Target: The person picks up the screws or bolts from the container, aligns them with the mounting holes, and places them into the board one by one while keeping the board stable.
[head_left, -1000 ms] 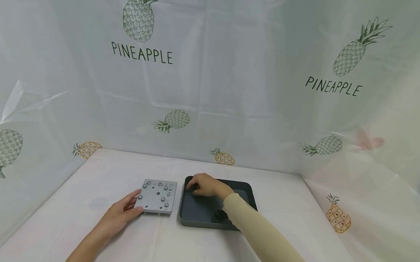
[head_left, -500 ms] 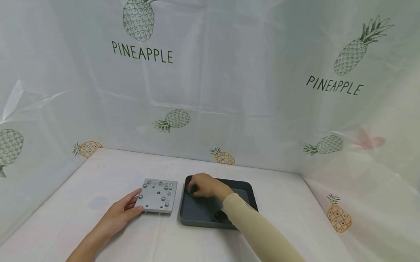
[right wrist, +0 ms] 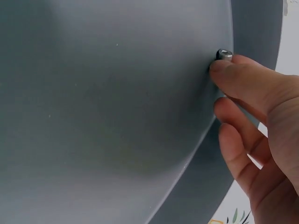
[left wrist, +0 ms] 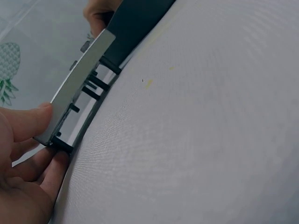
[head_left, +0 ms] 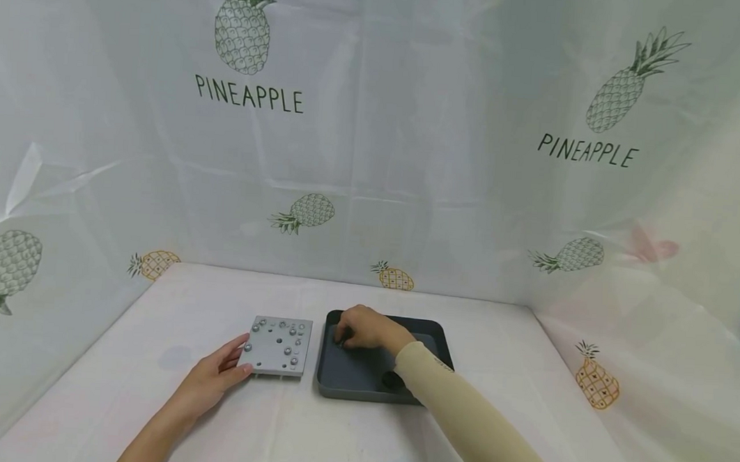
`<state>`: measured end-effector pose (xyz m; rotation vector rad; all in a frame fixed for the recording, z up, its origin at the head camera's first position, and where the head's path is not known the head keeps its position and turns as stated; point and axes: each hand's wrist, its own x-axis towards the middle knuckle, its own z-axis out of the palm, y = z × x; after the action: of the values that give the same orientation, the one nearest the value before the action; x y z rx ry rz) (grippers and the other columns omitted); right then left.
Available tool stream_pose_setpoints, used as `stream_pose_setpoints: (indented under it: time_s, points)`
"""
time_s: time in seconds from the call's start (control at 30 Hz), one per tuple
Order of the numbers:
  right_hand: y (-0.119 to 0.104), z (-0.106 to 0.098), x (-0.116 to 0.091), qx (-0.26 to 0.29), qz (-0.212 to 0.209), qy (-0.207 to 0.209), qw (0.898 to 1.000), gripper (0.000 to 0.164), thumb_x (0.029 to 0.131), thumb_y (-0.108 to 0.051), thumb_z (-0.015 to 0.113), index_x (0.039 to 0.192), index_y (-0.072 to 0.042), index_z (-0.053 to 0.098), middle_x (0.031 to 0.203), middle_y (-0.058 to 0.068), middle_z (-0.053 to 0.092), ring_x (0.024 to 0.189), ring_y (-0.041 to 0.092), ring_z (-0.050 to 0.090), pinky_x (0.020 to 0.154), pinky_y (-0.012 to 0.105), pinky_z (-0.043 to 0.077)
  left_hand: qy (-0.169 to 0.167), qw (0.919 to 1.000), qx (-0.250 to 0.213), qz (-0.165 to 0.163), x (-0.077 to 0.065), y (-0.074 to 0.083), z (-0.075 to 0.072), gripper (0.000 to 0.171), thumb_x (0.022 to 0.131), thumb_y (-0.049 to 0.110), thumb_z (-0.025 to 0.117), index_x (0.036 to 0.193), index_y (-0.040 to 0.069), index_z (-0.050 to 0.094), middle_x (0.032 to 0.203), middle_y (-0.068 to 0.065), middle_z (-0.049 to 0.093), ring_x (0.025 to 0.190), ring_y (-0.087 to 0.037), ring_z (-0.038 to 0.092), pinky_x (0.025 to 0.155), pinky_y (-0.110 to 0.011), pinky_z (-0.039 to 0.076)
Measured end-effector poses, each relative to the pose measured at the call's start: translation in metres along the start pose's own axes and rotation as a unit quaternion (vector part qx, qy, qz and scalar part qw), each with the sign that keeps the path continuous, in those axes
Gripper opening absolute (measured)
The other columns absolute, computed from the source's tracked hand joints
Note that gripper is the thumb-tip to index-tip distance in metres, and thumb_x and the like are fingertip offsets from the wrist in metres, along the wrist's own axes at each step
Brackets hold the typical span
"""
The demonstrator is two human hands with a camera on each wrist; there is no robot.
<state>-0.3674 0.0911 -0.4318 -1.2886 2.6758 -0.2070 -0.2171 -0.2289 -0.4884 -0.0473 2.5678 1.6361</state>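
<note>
My left hand [head_left: 212, 375] grips a square silver metal plate [head_left: 269, 355] at its left edge, the thumb along the side and fingers curled beneath. Several screw heads and holes dot the plate's top. Short dark legs [left wrist: 96, 83] and screw ends under it show in the left wrist view. My right hand [head_left: 365, 327] is inside a dark grey tray [head_left: 352, 380], near its far left corner. Between thumb and index finger it pinches a small metal screw [right wrist: 224, 54], mostly hidden by the fingertips. The other fingers are loosely bent.
A round black object [head_left: 391, 380] lies in the tray near its front, partly covered by the right forearm. The tray stands just right of the plate, on a white cloth [head_left: 309, 437]. A pineapple-print curtain [head_left: 411, 156] hangs behind.
The right hand has shifted slightly rightward inside the tray, its fingers drawn closer together. The left hand and the plate stay where they were.
</note>
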Motion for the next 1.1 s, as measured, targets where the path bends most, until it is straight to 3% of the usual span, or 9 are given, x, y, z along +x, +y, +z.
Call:
stream_pose_setpoints:
  time_s: [0.33,0.67,0.9,1.1]
  points:
    - [-0.001,0.001,-0.001,-0.011,-0.011,-0.012,1.000,0.015,0.094,-0.010,0.082,0.107,-0.016,0.083,0.109,-0.007,0.079,0.104,0.006,0.070,0.094,0.019,0.056,-0.001,1.0000,-0.009,0.002,-0.001,-0.001,0.001,0.077,0.104,0.036,0.070,0.168,0.016,0.033,0.160,-0.023,0.049,0.146,-0.039,0.050,0.124,-0.060,0.036]
    - [0.006,0.005,-0.007,0.029,-0.002,-0.008,1.000,0.017,0.098,-0.008,0.077,0.112,-0.017,0.081,0.110,-0.007,0.078,0.100,0.002,0.069,0.091,0.018,0.056,-0.001,1.0000,-0.006,0.004,0.000,-0.001,0.001,0.077,0.104,0.036,0.070,0.168,0.014,0.032,0.159,-0.023,0.050,0.146,-0.040,0.050,0.124,-0.060,0.036]
    - [0.008,0.002,-0.013,0.077,-0.004,0.001,0.997,0.012,0.096,-0.004,0.077,0.102,-0.014,0.077,0.101,-0.006,0.076,0.089,0.001,0.066,0.082,0.019,0.057,-0.001,1.0000,-0.007,0.003,-0.001,-0.001,0.001,0.077,0.104,0.036,0.070,0.168,0.015,0.032,0.160,-0.024,0.048,0.147,-0.041,0.049,0.124,-0.060,0.035]
    - [0.007,-0.001,-0.017,0.100,0.007,0.004,0.995,0.012,0.096,-0.003,0.078,0.100,-0.014,0.076,0.099,-0.006,0.075,0.089,0.001,0.067,0.082,0.019,0.057,-0.001,1.0000,0.000,0.004,0.000,-0.002,0.000,0.076,0.105,0.035,0.069,0.168,0.015,0.032,0.160,-0.023,0.049,0.147,-0.040,0.049,0.124,-0.059,0.035]
